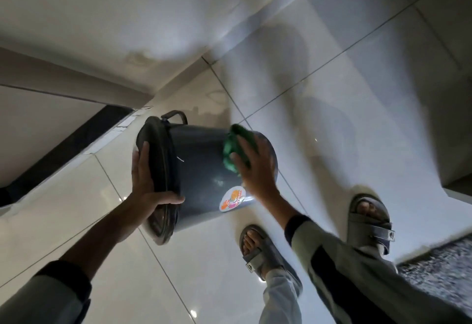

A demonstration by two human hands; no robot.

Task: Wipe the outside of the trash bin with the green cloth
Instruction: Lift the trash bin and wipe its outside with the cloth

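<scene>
A dark grey plastic trash bin (201, 178) with a black lid and a round colourful sticker is held tipped on its side above the tiled floor. My left hand (149, 183) grips the lidded rim at the bin's left end, thumb on the side wall. My right hand (255, 168) presses a crumpled green cloth (235, 150) flat against the bin's outer wall near its base end. A small carry handle sticks up behind the lid.
Glossy white floor tiles (332, 93) spread below. My two feet in grey sandals (258, 249) stand at the lower right. A white wall and a dark ledge (71, 142) run on the left. A speckled mat (439, 270) lies at the right edge.
</scene>
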